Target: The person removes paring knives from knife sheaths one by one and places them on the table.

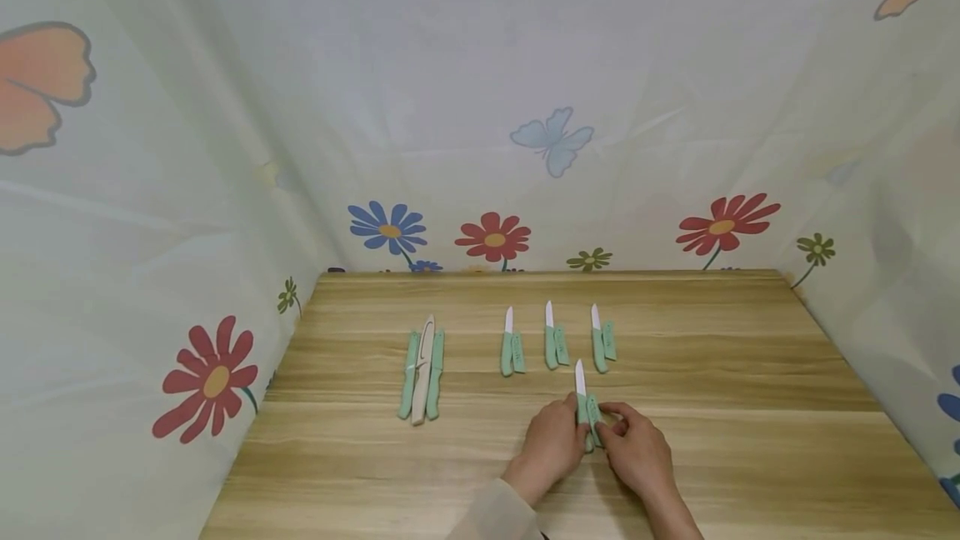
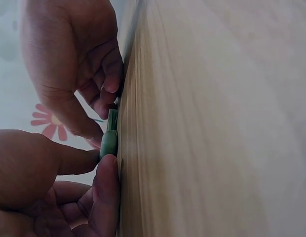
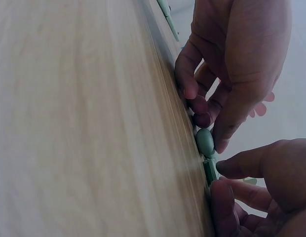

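Note:
A small paring knife [image 1: 581, 382] with a white blade and green handle lies on the wooden table, its tip pointing away from me. My left hand [image 1: 551, 444] pinches its handle [image 2: 109, 143] between thumb and finger. Right beside the handle is a green blade sheath [image 1: 594, 413], which my right hand [image 1: 641, 448] holds between thumb and fingertips. In the right wrist view the handle's rounded end and the sheath [image 3: 210, 170] sit side by side, low on the tabletop. Fingers hide part of both pieces.
Farther back stand three similar knives in a row, a left one [image 1: 507, 344], a middle one [image 1: 551, 336] and a right one [image 1: 597, 340], each with a green sheath alongside. At left, a beige knife-shaped piece [image 1: 422, 382] lies between two green ones. Flowered sheeting [image 1: 480, 107] surrounds the table [image 1: 337, 473].

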Tool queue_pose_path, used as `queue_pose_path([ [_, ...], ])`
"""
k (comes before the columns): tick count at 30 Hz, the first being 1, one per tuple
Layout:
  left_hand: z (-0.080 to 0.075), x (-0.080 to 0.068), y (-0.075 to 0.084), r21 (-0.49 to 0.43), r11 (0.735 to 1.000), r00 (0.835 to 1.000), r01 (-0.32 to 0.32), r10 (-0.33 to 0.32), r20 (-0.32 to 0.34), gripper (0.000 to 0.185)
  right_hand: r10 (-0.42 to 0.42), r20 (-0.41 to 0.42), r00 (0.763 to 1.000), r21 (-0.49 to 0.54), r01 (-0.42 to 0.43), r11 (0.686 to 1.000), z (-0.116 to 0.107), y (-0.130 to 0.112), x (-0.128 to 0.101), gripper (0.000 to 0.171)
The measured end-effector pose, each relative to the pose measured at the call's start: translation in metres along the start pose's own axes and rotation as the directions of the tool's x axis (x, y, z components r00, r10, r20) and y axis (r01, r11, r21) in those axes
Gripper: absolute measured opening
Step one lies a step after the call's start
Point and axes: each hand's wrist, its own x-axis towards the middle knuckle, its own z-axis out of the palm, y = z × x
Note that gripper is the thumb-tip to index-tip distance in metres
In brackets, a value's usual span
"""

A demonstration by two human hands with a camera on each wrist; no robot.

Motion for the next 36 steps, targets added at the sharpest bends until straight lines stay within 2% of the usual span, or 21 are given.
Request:
queue_pose_path([
  [13,-0.0006,-0.0005,-0.0012,-0.021,1.000,1.000,-0.009,0.009,0.027,0.045,0.009,0.003,1.000,0.002,-0.009,1.000,0.0013,0.0012,-0.0004,0.037],
  [23,-0.0003,-0.0006,-0.0029,-0.025,1.000,0.999,-0.014,0.015,0.040,0.051,0.008,-0.030,1.000,-0.009,-0.008,1.000,0.0015,0.0002,0.0007,0.034],
  [36,-0.0001,-0.0032,-0.0043,-0.075,0.997,0.999,0.008,-0.004,0.046,0.056,0.017,-0.033,0.999,-0.008,-0.017,1.000,0.0016,0.0006,0.0016,0.040],
])
